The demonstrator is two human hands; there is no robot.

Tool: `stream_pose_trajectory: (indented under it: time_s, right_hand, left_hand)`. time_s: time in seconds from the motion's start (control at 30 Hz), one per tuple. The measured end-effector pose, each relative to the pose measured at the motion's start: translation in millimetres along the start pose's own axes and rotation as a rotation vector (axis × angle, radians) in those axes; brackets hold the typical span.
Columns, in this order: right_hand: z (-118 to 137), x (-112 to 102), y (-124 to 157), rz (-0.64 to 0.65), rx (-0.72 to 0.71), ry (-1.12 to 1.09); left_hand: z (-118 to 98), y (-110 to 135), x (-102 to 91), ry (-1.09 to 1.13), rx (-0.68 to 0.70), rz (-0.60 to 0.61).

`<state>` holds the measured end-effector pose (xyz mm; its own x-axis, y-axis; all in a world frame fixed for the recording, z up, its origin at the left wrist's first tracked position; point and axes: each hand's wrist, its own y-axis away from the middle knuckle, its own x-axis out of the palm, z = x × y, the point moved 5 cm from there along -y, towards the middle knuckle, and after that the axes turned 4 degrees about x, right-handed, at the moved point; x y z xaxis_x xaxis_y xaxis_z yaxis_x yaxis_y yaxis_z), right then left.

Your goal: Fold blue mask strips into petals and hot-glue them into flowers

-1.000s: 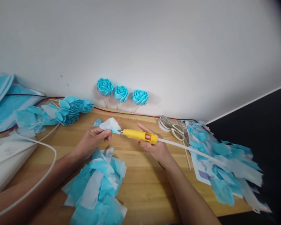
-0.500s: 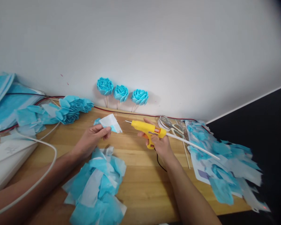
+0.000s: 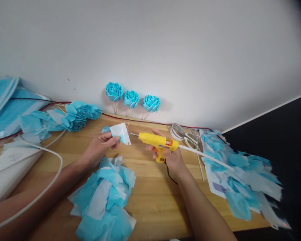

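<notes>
Between the thumb and fingers of my left hand (image 3: 104, 143) is a small white and blue fabric piece (image 3: 120, 130), its pale side facing up. A bit of blue shows behind my fingers. My right hand (image 3: 172, 157) grips a yellow glue gun (image 3: 157, 140) by its handle. The gun's metal tip points left, close to the fabric piece's right edge. A long white glue stick (image 3: 205, 155) sticks out from the back of the gun. Below my left hand lies a heap of blue and white petal pieces (image 3: 104, 201) on the wooden table (image 3: 153, 201).
Three blue fabric roses (image 3: 131, 99) on sticks stand by the wall. More roses (image 3: 80, 115) lie at left, near packaged blue sheets (image 3: 5, 107) and a white box (image 3: 13, 167) with a cable. Scissors (image 3: 190, 139) and more blue pieces (image 3: 237, 177) are at right.
The glue gun has shifted slightly left and down, bringing its tip nearer the fabric piece. My left hand still holds the piece, almost unmoved.
</notes>
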<state>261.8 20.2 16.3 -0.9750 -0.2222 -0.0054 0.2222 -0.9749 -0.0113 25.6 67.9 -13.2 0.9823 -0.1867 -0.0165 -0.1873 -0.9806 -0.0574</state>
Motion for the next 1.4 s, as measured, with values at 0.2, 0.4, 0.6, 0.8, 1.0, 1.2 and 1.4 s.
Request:
stream_pose_trajectory:
  time_s: [0.2, 0.4, 0.6, 0.8, 1.0, 1.2, 1.4]
  right_hand:
    - [-8, -5, -4, -0.029, -0.063, -0.021]
    - [4, -6, -7, -0.120, -0.032, 0.381]
    - [7, -7, -14, -0.084, -0.211, 1.060]
    - [-8, 2, -15, 0.107, -0.143, 1.295]
    - [-11, 3, -15, 0.179, -0.093, 1.219]
    - [1, -10, -12, 0.184, -0.191, 1.014]
    - [19, 11, -19, 0.019, -0.102, 0.537]
  left_hand:
    - [1, 0, 2.3, -0.011, -0.004, 0.034]
    - [-1, 1, 1.7, -0.002, -0.008, 0.015]
    - [-1, 1, 0.4, -0.012, -0.004, -0.019]
    - [-1, 1, -1.7, -0.007, 0.017, -0.027]
    - [-3, 3, -0.6, -0.004, 0.019, -0.018]
    - [-7, 4, 2.0, -0.040, 0.028, 0.003]
    - [-11, 6, 3.2, -0.119, 0.051, 0.038]
